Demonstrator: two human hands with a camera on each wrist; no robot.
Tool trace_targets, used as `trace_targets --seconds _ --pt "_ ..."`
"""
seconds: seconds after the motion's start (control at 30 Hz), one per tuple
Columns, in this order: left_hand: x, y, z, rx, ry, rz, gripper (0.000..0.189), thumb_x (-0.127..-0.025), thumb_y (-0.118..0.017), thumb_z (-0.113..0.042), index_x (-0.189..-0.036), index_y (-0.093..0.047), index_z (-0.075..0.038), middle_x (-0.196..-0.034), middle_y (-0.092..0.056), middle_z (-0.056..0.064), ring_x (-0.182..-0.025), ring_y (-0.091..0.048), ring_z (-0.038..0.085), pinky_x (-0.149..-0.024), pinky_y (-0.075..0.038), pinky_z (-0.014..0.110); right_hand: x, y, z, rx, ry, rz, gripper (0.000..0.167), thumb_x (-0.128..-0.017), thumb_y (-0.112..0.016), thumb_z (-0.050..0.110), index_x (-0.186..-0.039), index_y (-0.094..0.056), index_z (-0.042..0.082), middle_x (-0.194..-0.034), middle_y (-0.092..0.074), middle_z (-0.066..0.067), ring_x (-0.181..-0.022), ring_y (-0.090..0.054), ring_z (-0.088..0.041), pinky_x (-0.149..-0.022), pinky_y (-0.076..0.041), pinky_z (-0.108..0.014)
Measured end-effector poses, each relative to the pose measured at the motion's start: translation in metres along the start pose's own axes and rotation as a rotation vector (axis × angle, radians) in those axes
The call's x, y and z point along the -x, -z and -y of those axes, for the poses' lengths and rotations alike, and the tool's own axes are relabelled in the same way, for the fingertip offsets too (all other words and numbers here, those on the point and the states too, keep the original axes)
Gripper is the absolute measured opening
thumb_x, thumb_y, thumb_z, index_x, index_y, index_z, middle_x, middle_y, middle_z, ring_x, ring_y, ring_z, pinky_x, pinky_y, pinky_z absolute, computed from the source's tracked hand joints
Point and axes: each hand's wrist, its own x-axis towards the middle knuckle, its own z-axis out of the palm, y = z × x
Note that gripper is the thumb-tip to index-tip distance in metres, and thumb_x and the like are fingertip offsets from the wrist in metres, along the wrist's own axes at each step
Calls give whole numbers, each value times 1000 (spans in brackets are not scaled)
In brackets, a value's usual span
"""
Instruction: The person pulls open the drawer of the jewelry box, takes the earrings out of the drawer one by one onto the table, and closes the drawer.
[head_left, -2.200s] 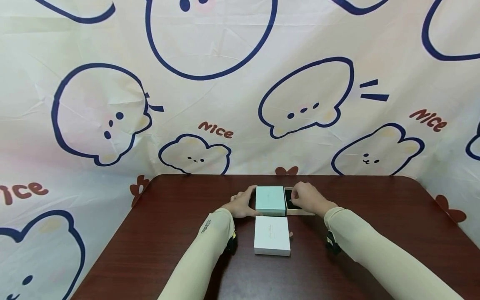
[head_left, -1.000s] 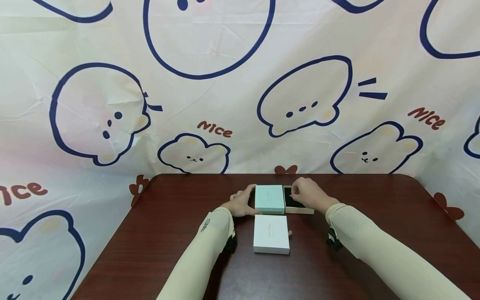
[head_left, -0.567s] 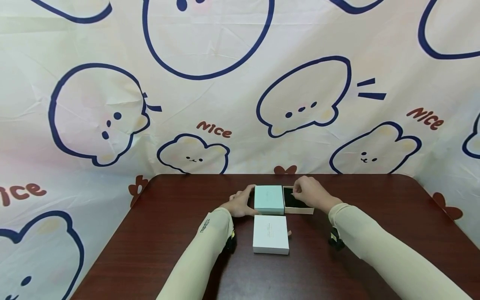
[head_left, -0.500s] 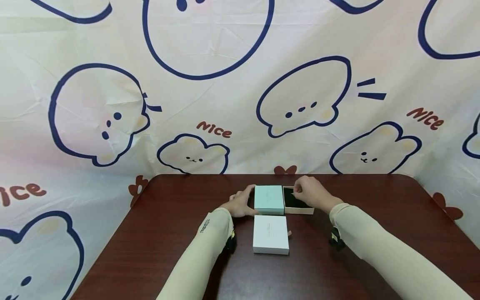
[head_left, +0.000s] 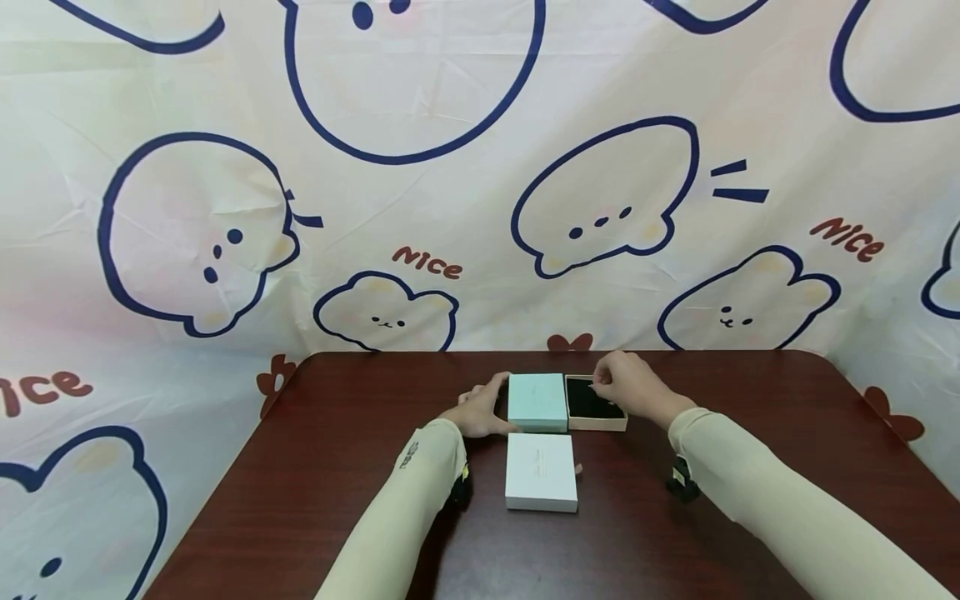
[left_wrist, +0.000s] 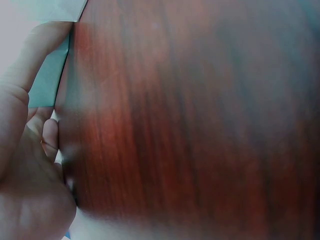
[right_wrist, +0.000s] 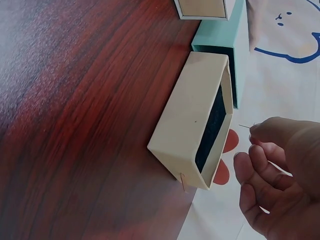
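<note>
A mint-green box sleeve (head_left: 537, 400) lies on the table, and its cream drawer (head_left: 597, 424) sticks out to the right, lined in black. My left hand (head_left: 480, 412) grips the sleeve from its left side, thumb at the near corner and fingers toward the far side; in the left wrist view the thumb lies along the sleeve's edge (left_wrist: 47, 82). Over the drawer, my right hand (head_left: 632, 385) pinches a thin, pin-like metal piece (right_wrist: 244, 126) between thumb and forefinger; its kind cannot be told. A tiny shiny item (head_left: 611, 404) shows on the black lining.
A white box (head_left: 542, 468) with faint lettering lies just in front of the mint sleeve, a small tab (head_left: 578, 469) at its right side. The brown wooden table (head_left: 360, 500) meets a patterned cloth backdrop (head_left: 480, 208) behind and at both sides.
My right hand has shifted a little to the right over the drawer, uncovering more black lining and the tiny shiny item. The left hand and both boxes have stayed put.
</note>
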Motion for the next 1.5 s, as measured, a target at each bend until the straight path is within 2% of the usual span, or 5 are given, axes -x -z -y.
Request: trace_targets --seconds 0.2,0.4,0.63,1.03,1.5 --pt "0 -1 0 0 -1 -7 102 -89 -77 -40 -163 -11 -17 -165 -28 12 -148 -30 36 -111 -25 54 3 2 -3 2 13 -10 13 -93 -65 6 -82 -71 5 -76 -67 -4 -64 -55 -13 -64 -49 -30" --pt "0 -1 -1 -3 0 -8 102 -89 -77 -40 -163 -11 -18 -166 -28 12 -148 -29 36 -114 -23 55 6 2 -5 -11 2 -3 13 -94 -64 6 -84 -71 3 -74 -65 -4 -60 -54 -13 -62 -48 -29" --pt "0 0 -1 5 7 -8 102 -88 -78 -40 -163 -11 -18 -165 -28 13 -148 -28 36 -114 -23 55 9 4 -10 18 7 -49 12 -92 -65 6 -81 -70 8 -77 -68 -3 -67 -57 -13 -65 -49 -30" --pt "0 -2 -1 0 4 -12 102 -88 -78 -41 -163 -12 -18 -166 -28 12 -149 -28 36 -114 -22 55 15 12 -23 -2 1 -78 11 -92 -65 6 -84 -71 4 -74 -65 -3 -63 -54 -13 -58 -44 -28" --pt "2 0 -3 3 -4 -15 102 -88 -78 -39 -162 -12 -15 -165 -29 14 -148 -29 37 -114 -22 56 19 19 -35 -46 -33 -121 15 -93 -65 7 -82 -72 0 -73 -66 -4 -66 -54 -14 -63 -45 -30"
